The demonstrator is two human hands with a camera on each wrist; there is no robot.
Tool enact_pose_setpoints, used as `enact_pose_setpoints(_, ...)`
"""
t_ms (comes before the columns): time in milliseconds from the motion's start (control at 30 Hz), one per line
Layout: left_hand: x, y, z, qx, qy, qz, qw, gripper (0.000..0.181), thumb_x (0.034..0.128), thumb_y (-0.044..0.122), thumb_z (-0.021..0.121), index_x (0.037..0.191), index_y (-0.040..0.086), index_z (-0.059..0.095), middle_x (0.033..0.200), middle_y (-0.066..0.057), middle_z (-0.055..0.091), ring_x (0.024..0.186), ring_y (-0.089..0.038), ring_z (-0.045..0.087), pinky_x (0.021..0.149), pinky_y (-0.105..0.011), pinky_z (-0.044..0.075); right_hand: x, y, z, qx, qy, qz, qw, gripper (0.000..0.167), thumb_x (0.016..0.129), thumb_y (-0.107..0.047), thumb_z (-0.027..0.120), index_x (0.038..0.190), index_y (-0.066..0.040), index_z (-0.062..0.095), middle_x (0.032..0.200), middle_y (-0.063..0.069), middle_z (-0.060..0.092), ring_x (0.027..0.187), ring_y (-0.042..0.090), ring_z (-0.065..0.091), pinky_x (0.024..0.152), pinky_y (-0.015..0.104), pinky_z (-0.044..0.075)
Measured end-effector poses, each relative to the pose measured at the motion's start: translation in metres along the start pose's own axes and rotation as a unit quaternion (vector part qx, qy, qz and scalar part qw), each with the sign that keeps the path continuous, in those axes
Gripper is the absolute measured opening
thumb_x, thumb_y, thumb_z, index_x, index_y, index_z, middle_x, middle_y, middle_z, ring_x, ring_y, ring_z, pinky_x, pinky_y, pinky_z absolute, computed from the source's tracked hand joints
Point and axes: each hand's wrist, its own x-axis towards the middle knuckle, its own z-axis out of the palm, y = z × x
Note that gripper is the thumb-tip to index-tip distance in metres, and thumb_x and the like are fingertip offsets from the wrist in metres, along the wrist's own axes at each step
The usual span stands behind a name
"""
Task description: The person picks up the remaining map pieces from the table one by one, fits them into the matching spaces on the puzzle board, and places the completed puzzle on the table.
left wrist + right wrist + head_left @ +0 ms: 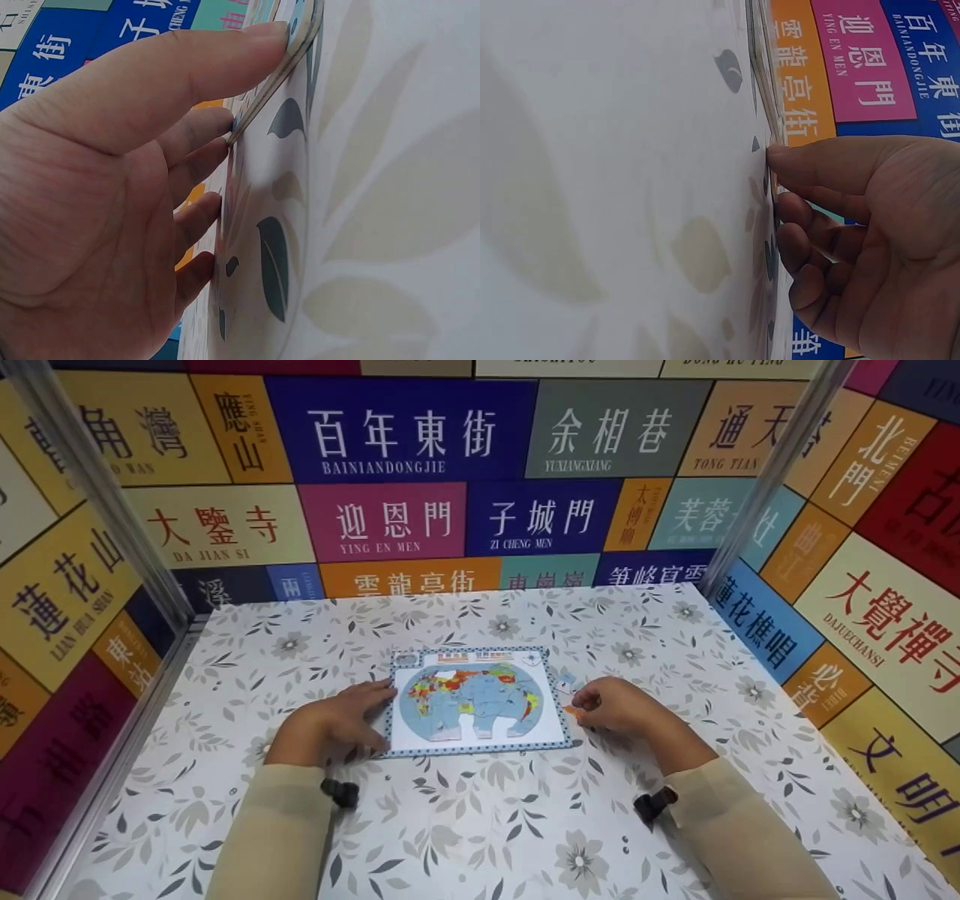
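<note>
A world map puzzle board point(480, 701) with a dotted blue border lies flat on the table, white gaps showing along the map's lower part. Against its left edge rests my left hand point(341, 718), fingers spread; in the left wrist view the thumb of this hand point(127, 180) touches the board's edge point(281, 71). Just right of the board, my right hand point(619, 709) has thumb and forefinger at a small orange piece point(574, 711). The right wrist view shows that hand point(877, 232) with its other fingers curled; whether it pinches the piece is unclear.
Another small piece point(565, 680) lies beside the board's right edge, above the orange one. The table point(480, 825) has a leaf and flower pattern. Panels with large characters point(401, 431) stand behind and at both sides, with metal posts at the corners.
</note>
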Motion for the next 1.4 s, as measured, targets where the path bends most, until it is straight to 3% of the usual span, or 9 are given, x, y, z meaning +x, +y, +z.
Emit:
enact_pose_setpoints(700, 0.0012, -0.0001, 0.0002, 0.000, 0.000, -0.006, 1.0000, 0.105, 0.0821, 0.039, 0.091, 0.169, 0.039, 0.031, 0.183, 0.010, 0.010, 0.171, -0.033, 0.002, 0.133, -0.072, 0.008, -0.0031, -0.0030, 0.0007, -0.001, 0.002, 0.014, 0.9999, 0.028, 0.094, -0.021, 0.080, 0.120, -0.010, 0.077, 0.113, 0.008, 0.075, 0.100, 0.021, 0.066, 0.095, 0.043, 0.057)
enact_pose_setpoints(967, -0.0016, 0.0023, -0.0006, -0.014, 0.000, 0.002, 0.9999, 0.106, 0.0827, 0.035, 0.092, 0.170, 0.034, 0.031, 0.183, 0.008, 0.011, 0.171, -0.033, 0.001, 0.135, -0.068, 0.008, -0.0027, -0.0028, 0.0015, -0.003, 0.009, 0.010, 0.9999, 0.019, 0.095, -0.020, 0.078, 0.111, -0.010, 0.078, 0.106, 0.006, 0.075, 0.095, 0.019, 0.065, 0.086, 0.033, 0.054)
enact_pose_setpoints(1400, -0.0015, 0.0022, -0.0006, 0.005, 0.002, 0.004, 1.0000, 0.106, 0.0837, 0.039, 0.090, 0.170, 0.034, 0.030, 0.183, 0.007, 0.010, 0.171, -0.034, 0.002, 0.135, -0.069, 0.009, -0.0013, -0.0039, 0.0007, -0.012, 0.000, 0.004, 0.9999, 0.017, 0.097, -0.019, 0.077, 0.110, -0.010, 0.078, 0.105, 0.006, 0.075, 0.090, 0.018, 0.065, 0.079, 0.030, 0.054)
